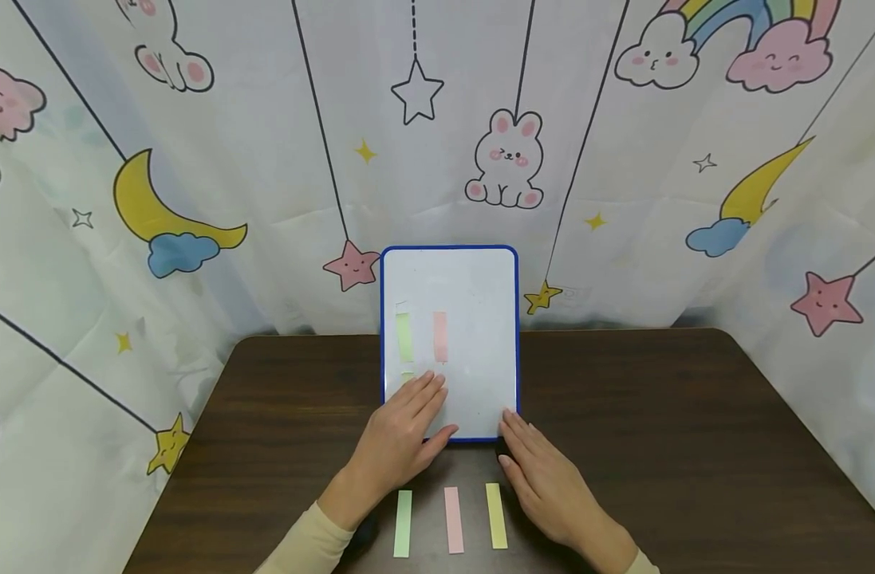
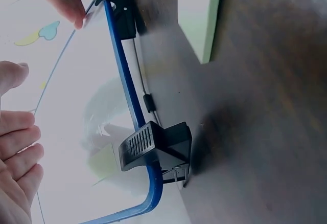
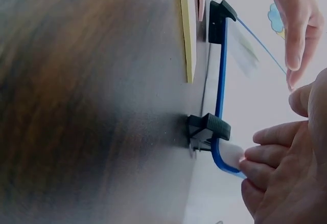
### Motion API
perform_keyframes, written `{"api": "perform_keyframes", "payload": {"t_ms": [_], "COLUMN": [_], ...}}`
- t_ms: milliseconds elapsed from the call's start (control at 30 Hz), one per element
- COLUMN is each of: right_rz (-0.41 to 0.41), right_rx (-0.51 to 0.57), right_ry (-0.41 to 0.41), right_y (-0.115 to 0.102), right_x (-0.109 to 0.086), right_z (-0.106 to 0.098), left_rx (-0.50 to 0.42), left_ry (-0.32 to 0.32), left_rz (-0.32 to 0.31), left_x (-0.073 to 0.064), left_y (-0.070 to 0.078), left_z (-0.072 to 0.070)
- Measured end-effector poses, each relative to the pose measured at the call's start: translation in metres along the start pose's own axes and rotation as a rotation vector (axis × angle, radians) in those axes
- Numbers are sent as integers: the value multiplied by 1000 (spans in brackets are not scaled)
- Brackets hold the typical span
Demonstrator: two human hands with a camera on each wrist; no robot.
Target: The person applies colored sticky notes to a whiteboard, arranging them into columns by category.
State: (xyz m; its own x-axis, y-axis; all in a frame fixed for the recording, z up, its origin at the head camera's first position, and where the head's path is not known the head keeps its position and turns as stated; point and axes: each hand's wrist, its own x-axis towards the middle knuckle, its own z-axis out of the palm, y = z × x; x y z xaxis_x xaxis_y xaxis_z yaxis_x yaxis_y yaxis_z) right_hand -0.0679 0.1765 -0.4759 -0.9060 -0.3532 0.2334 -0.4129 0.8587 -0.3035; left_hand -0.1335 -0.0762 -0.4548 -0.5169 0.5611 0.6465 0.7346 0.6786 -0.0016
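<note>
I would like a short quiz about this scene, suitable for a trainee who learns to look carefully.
1. Fill in: on the table, in the head view, the strip between the green strip and the yellow strip is ____.

2. Choose: in the head view, which is nearest to the lower right corner of the board?
A) left hand
B) right hand
C) green strip

3. True or false: the board has a blue frame.

Key: 1 pink; 2 B; 3 true.

Head view high, facing forward and down over the desk [image 1: 660, 414], wrist views close, sideways, all sharing the board [image 1: 480, 335]
</note>
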Motion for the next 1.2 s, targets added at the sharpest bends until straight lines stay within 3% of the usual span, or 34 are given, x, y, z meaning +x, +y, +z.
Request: {"api": "perform_keyframes", "payload": {"t_ms": [433,633,900,1200], "right_rz": [-67,-95,-135,-146], "right_rx": [3,46,-2,40], "right_ry": [37,24,16,-234], "right_y": [-6,-10,-16,-28], "right_x": [-3,-5,-11,-17], "right_z": [-7,-9,-7,-8], "left_rx": [-48,-73,-133,-204], "left_ry": [-71,-122,-184,-309], "left_rz": [-63,-53,-25,8], "left_x": [-12,-20,-37,-49], "left_y": [9,13,19,29], "left_z": [-11,-16,-20,-19]}}
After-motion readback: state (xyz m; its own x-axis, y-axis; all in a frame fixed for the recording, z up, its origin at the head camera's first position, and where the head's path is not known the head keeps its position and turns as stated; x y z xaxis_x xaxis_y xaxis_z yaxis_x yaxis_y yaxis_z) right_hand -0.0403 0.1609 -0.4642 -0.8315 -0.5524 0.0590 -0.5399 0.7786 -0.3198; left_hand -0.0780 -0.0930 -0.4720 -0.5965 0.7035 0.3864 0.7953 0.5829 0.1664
